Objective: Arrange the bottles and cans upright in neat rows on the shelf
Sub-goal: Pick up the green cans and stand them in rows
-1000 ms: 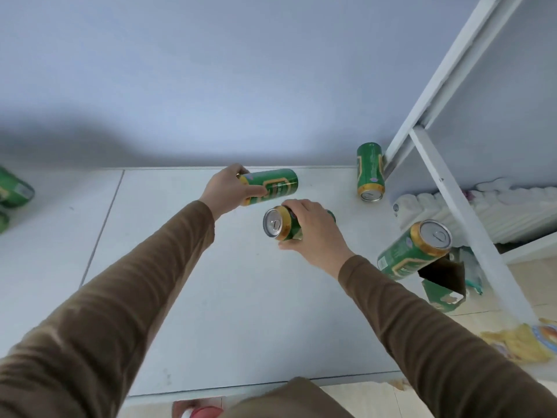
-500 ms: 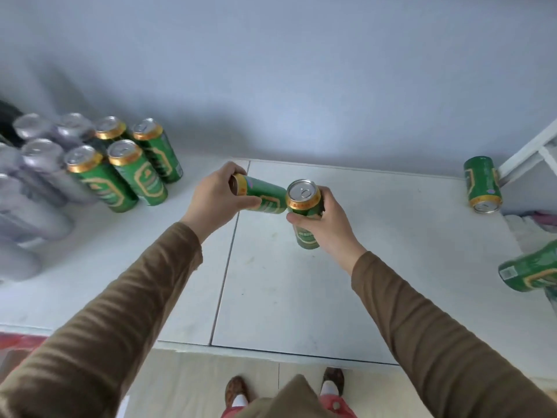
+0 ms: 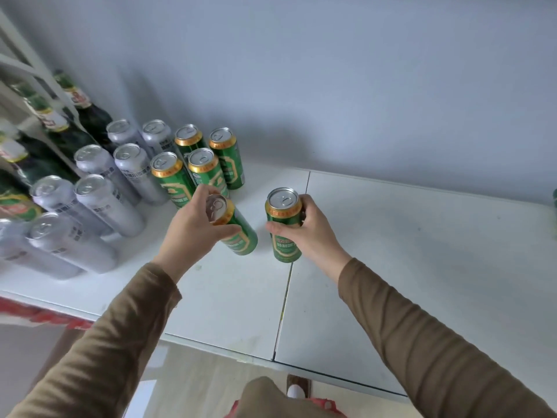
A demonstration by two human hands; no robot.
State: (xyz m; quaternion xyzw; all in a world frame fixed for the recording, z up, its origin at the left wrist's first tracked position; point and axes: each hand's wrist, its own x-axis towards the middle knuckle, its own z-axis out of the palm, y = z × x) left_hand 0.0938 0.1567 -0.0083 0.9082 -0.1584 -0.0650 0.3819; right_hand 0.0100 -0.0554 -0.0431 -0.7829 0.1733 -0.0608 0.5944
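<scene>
My left hand [image 3: 193, 227] grips a green can with a gold rim [image 3: 238, 233], top toward me, close to the standing green cans [image 3: 208, 167]. My right hand [image 3: 307, 233] holds a second green can [image 3: 284, 227] upright, its base near the white shelf [image 3: 407, 267]. The two held cans are a hand's width apart. Several green cans stand in rows at the back left, with several silver cans [image 3: 99, 194] in rows to their left.
Dark green bottles [image 3: 81, 116] with gold foil stand at the far left behind the silver cans, by a white frame post [image 3: 27, 64]. A seam [image 3: 286, 285] splits the shelf panels. A green can edge [image 3: 554, 203] shows at the far right. Floor and my feet lie below.
My view swung left, bringing the rows of cans and bottles into sight. Both hands carried their cans left toward the green rows. The left can turned from lying sideways toward upright.
</scene>
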